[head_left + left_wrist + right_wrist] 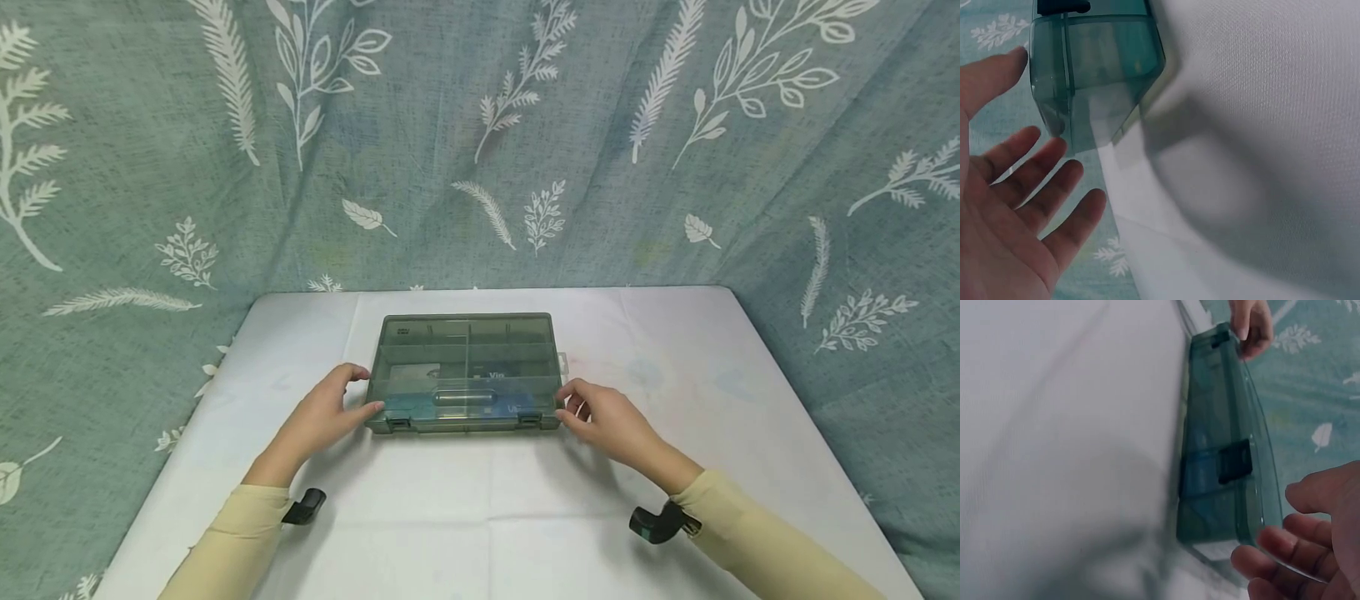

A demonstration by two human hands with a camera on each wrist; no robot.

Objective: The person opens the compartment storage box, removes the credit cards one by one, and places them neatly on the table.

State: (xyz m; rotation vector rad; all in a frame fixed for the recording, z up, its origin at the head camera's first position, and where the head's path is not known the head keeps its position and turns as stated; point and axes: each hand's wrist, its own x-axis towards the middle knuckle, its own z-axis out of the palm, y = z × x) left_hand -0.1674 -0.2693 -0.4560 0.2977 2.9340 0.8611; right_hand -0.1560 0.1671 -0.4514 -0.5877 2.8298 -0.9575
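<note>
A green see-through plastic organizer box [462, 372], lid down and two latches at the front, lies on the white-covered table. Through its lid show dividers, a pale card-like piece and blue flat pieces with white lettering. My left hand [327, 414] is at the box's left end, thumb tip by the front corner; in the left wrist view its fingers [1054, 212] are spread beside the end wall. On the opposite end, my right hand [603, 417] has thumb and fingertips right at the front corner. The right wrist view shows its loosely bent fingers [1297, 550] beside the box.
The white tablecloth [450, 533] covers the table around the box. Green leaf-patterned fabric [420, 150] hangs behind and along both sides. Each sleeved wrist carries a black camera mount, one by the left wrist [304, 507] and one by the right [660, 523].
</note>
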